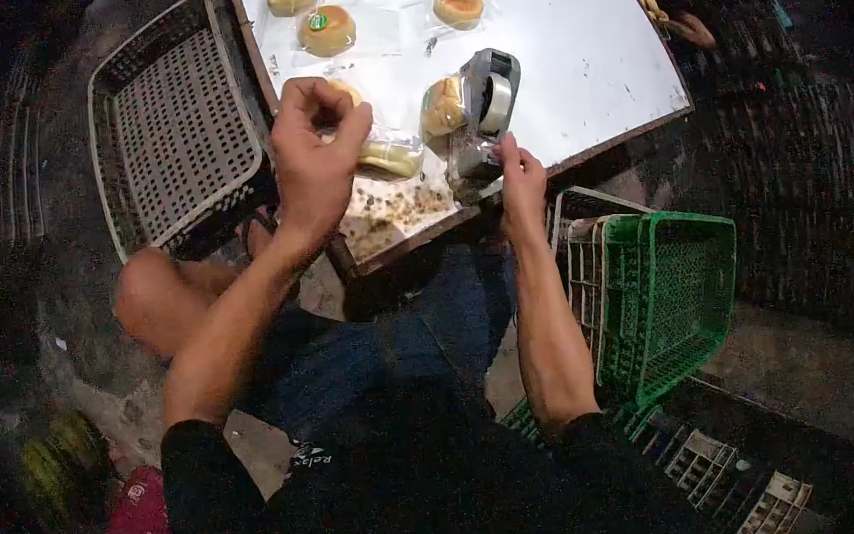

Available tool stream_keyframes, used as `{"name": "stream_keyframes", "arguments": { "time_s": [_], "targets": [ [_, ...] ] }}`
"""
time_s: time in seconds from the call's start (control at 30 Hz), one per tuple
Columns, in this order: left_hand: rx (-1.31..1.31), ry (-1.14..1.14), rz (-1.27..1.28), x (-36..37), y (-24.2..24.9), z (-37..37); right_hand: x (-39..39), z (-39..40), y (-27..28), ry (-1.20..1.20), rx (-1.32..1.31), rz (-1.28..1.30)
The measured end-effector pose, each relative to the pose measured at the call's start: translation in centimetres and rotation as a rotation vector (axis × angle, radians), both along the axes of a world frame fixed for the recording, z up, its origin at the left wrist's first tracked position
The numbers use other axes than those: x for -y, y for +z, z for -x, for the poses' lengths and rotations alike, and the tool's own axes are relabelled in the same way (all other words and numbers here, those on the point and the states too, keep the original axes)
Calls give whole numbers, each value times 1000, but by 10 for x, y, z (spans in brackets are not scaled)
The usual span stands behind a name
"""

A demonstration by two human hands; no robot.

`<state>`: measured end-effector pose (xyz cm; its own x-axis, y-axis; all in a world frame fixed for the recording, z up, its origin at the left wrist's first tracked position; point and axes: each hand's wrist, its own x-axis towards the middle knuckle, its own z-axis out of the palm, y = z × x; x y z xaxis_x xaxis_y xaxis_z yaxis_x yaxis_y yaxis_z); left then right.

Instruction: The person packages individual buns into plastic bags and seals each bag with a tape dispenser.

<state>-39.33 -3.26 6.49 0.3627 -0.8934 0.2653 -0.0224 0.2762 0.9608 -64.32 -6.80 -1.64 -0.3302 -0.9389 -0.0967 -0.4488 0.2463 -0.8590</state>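
I read the left hand (323, 155) pinched near a wrapped bun (393, 159), right hand (523, 187) at the tape dispenser (484, 132), grip unclear.

The one view looks from the person's head, forward and steeply down onto the white tabletop (597, 68). The black shirt (393, 470) lies nearest the lens, below the tabletop; the left hand (318, 160) and right hand (524, 191) come farther out, at its near edge. The wide field reaches crates on both sides of it.
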Motion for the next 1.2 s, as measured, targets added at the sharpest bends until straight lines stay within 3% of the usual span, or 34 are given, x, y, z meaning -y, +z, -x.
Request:
{"name": "stream_keyframes", "arguments": {
  "time_s": [0.1, 0.17, 0.23, 0.33, 0.43, 0.47, 0.57, 0.67, 0.77, 0.83, 0.9, 0.93, 1.0, 1.03, 1.07, 1.1, 1.13, 1.2],
  "targets": [
    [-49, -2, -12, 2, -5, 5, 23, 3, -20, 3, 7, 57],
    [-27, -33, -44, 1, -13, 4, 21, -1, 1, -7, -65, 61],
    [24, -40, -54, 4, -23, 3, 0, -2, 13, -36, -63, 149],
    [-15, -49, -31, 5, -26, 5, -48, 4, -14, -48, -7, 114],
    [58, -50, -49, 3, -29, 6, -55, -28, -5, -83, 213, -241],
    [62, -41, -52, 6, -33, 6, -52, -35, 2, 22, 134, -172],
    [95, -59, -124, 6, -46, 7, -67, -76, 28, 65, 344, 123],
    [163, -76, -159, 0, -47, 13, -76, -105, 52, 184, 365, 235],
    [84, -191, -217, -9, -43, 19, -65, -110, 38, 208, 282, 165],
    [53, -290, -130, -5, -39, 15, -64, -106, 49, 138, 652, 1],
    [4, -352, -110, -6, -37, 12, -58, -85, 57, 203, 1181, -466],
    [-25, -359, -113, -2, -35, 10, -56, -78, 56, 239, 1271, -539],
    [67, -261, -91, 11, -38, 8, -42, -87, 49, 217, 1129, -365],
    [-61, -189, -245, 17, -25, 9, -36, -97, 45, 208, 1062, -281],
    [-277, -322, -329, 21, -17, 5, -31, -107, 51, 158, 1096, -125],
    [-496, -455, -418, 22, -14, 0, -27, -104, 47, 190, 892, -45],
    [-414, -563, -408, 30, -26, -6, -23, -98, 42, 219, 684, 34],
    [-25, -357, -398, 61, -61, 6, -18, -79, 43, 195, 226, 226]
  ]
}}
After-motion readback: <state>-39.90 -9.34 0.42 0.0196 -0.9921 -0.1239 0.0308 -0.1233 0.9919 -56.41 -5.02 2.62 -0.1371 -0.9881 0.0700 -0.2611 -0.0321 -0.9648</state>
